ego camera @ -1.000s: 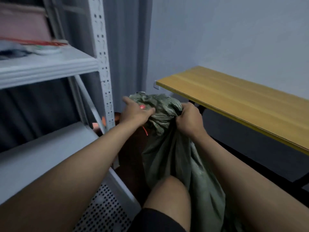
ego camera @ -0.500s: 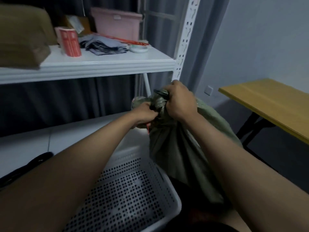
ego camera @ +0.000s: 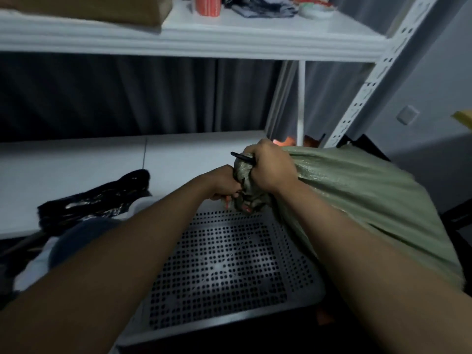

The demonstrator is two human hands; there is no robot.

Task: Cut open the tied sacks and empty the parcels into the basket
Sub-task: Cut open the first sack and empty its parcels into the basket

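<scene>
A green woven sack (ego camera: 362, 200) lies over the right rim of a white perforated basket (ego camera: 229, 272), its tied neck (ego camera: 245, 198) bunched above the basket's far edge. My right hand (ego camera: 268, 169) is closed around the neck, and a thin black tool tip (ego camera: 241, 157) pokes out of that fist to the left. My left hand (ego camera: 224, 185) grips the neck from the left side, next to a bit of red string (ego camera: 226, 205). The knot itself is mostly hidden by both hands.
A white metal rack has a lower shelf (ego camera: 102, 159) behind the basket and an upper shelf (ego camera: 204, 39) with a brown box, a red roll and folded cloth. Black plastic bags (ego camera: 94, 200) lie left of the basket. A wooden table corner (ego camera: 463, 118) shows at far right.
The view swung left and down from the wooden table to the basket. Both hands carried the sack's neck over the basket's far rim and kept their grip.
</scene>
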